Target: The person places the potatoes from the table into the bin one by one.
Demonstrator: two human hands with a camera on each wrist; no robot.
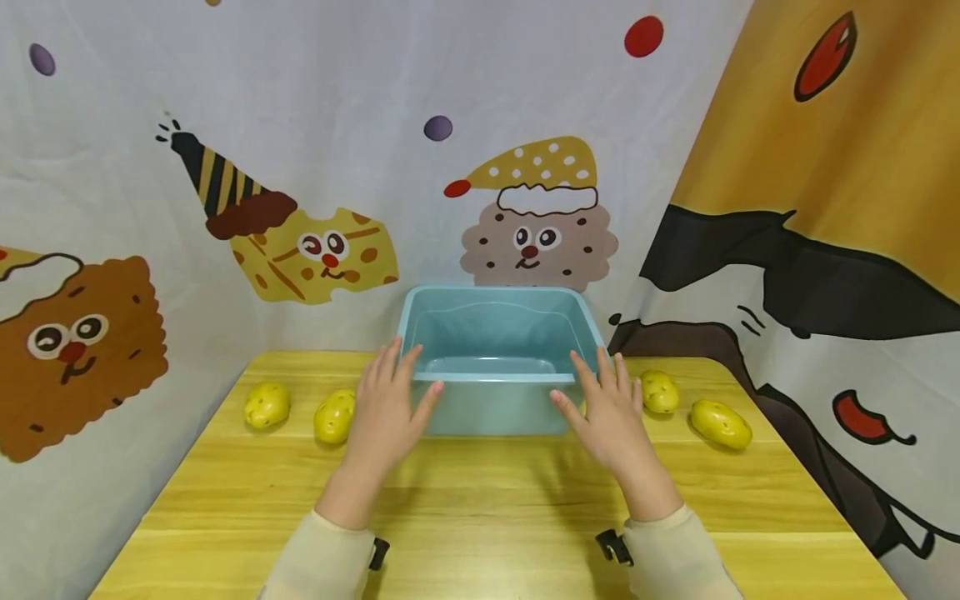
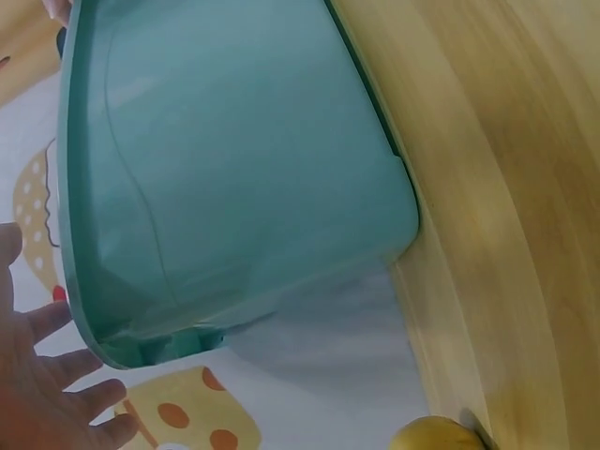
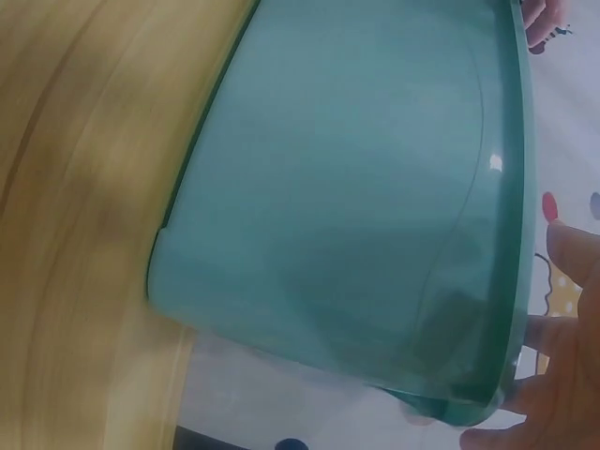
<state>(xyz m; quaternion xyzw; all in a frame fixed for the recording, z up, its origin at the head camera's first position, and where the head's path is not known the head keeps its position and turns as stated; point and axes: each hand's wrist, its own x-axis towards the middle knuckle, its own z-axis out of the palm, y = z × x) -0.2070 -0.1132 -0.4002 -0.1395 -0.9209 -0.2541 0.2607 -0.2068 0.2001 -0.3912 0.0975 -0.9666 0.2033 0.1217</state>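
A light blue-green plastic bin (image 1: 491, 410) stands at the back middle of the wooden table, its inner floor visible from above. My left hand (image 1: 387, 410) is at its near left corner, fingers spread and holding nothing. At the near right corner, my right hand (image 1: 611, 414) has its fingers spread in the same way. Both wrist views show fingertips close by the bin's rim (image 2: 73, 234). Left of the left hand lie two yellow potatoes, one nearer (image 1: 334, 417) and one farther out (image 1: 267, 406). Beside the right hand are a rounder potato (image 1: 660, 392) and a longer one (image 1: 721, 423).
The wooden table (image 1: 480, 508) narrows toward the back in the head view. Directly behind it hangs a white cloth (image 1: 337, 125) printed with cartoon food figures. A black band piece (image 1: 615, 547) shows at the right sleeve.
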